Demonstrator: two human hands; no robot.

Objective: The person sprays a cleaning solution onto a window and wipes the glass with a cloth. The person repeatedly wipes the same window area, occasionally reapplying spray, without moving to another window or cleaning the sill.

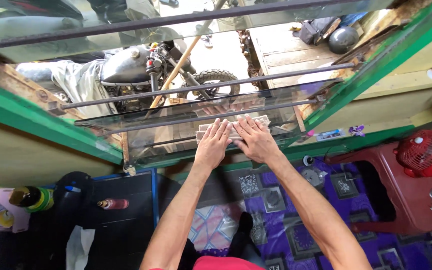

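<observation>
Two hands are pressed flat on a folded pale cloth (pixel 232 129) that lies against a glass louvre slat (pixel 176 132) of a green-framed window (pixel 36 125). Left hand (pixel 213 142) and right hand (pixel 254 139) sit side by side, fingers extended and spread, palms down; neither is closed round anything, both merely bear on the cloth. Cloth lies directly under the fingertips and just beyond them, with its long axis running left to right along the slat, in line with the dark metal bars (pixel 201 87) across the opening. Both hands are equally near it; the right covers slightly more of it. Slat is tilted, its long axis likewise horizontal across the frame. Beyond the glass, outside, stands a motorcycle (pixel 141 70). Below, indoors, are a red plastic stool (pixel 406 195), a small red fan (pixel 425 152) and a patterned purple mat (pixel 281 220)
</observation>
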